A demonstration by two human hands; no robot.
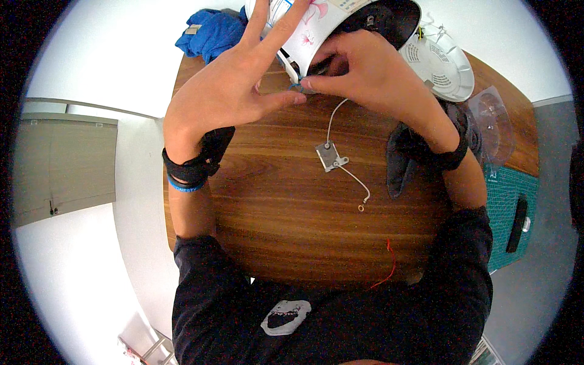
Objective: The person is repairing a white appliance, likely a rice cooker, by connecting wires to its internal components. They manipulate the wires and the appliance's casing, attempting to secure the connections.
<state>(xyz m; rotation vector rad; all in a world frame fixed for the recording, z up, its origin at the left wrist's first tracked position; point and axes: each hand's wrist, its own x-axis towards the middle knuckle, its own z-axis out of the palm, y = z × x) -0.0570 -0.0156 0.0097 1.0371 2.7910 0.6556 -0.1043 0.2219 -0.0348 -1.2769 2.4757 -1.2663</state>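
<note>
A white rounded appliance housing with pink flowers [306,38] lies tipped at the far edge of the table, its dark opening facing right. My left hand [234,82] rests against it with fingers spread, its thumb stretched out below the rim. At the lower rim, my right hand [371,73] is closed, thumb and curled fingers together; what they pinch is hidden. A short blue wire [295,86] shows beside the right thumb tip. Nearer to me lies a small metal plate [329,157] with white leads, one ending in a ring terminal [361,208].
A round white vented cover [439,66] sits at the far right, near a clear plastic piece [491,118]. Dark cloth [401,161] lies under my right forearm. There is a blue cloth [213,35], a red wire [392,264] and a green cutting mat [502,194] bearing a black bar [517,224].
</note>
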